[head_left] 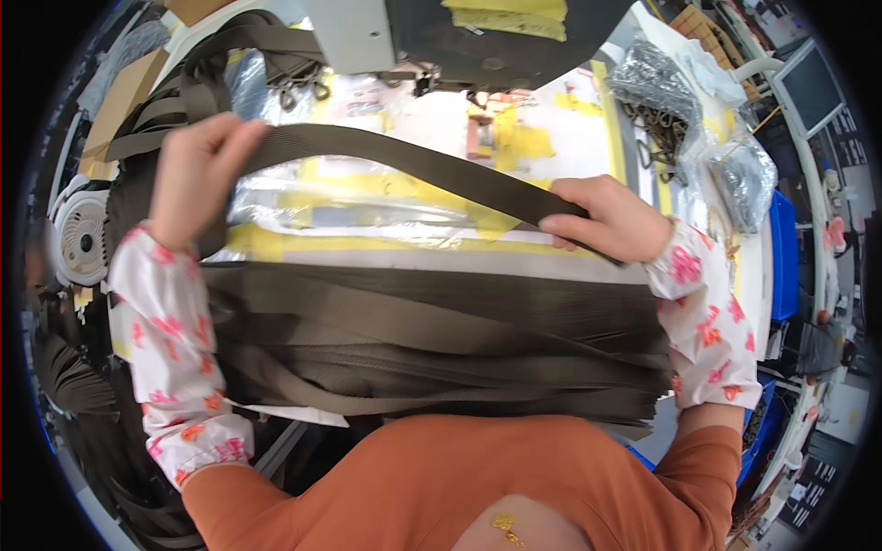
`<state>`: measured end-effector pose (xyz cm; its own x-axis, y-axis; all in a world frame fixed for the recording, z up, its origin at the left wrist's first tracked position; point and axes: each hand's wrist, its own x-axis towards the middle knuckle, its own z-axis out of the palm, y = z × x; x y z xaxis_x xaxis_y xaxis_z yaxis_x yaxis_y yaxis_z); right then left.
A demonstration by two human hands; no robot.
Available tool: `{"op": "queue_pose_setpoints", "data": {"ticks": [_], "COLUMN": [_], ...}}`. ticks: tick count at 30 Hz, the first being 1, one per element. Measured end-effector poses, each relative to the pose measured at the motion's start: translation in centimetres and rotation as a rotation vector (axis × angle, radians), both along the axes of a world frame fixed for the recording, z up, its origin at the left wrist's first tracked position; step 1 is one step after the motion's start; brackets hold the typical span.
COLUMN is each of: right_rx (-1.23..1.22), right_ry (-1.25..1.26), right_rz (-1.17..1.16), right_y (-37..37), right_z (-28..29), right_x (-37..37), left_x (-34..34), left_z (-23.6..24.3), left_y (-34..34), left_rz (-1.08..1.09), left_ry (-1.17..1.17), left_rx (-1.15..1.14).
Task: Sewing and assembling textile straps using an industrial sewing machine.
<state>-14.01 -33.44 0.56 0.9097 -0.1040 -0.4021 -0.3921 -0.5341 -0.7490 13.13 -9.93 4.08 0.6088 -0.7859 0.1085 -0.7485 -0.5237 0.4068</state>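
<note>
The left hand (200, 179), blurred but seemingly closed, and the right hand (620, 219), pinching, hold a dark strap (395, 158) over the table (424, 124) beyond the near strap pile (441, 340), apparently to keep it extended.

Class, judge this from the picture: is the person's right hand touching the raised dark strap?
Touching. The head view shows the right hand gripping the dark strap near its right end, no visible gap.

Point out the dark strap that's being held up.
The strap arching between the left hand and the right hand; those in the wide pile lower in the view lie stacked together.
</note>
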Motion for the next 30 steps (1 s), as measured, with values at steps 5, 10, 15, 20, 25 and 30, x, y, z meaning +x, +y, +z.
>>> {"op": "queue_pose_setpoints", "data": {"ticks": [5,10,15,20,25,30], "right_rx": [0.156,0.328,-1.114,-1.136,-0.920,-0.209], "right_ry": [0.010,-0.101,-0.312,0.064,0.175,-0.440], "right_rz": [-0.016,0.101,-0.213,-0.382,-0.339,-0.341], "right_y": [2.2,0.9,-8.8,-13.6,-14.1,-8.5], "right_z": [-2.0,-2.8,-2.8,-5.0,-3.1,-2.3], "right_x": [4.6,3.6,-3.0,-3.6,-2.4,-0.8], "left_x": [-0.6,-6.2,-7.2,-7.1,-6.8,-7.1], "left_z": [-0.9,-7.2,-7.5,-8.1,-8.4,-7.7], "left_y": [-2.7,-6.7,-8.1,-7.7,-7.2,-7.6], "left_rz": [-0.376,-0.950,-0.683,-0.638,-0.616,-0.493], "left_ry": [-0.475,0.276,0.636,0.633,0.672,0.708], "left_rx": [0.086,0.015,-0.012,-0.095,-0.135,-0.228]}}
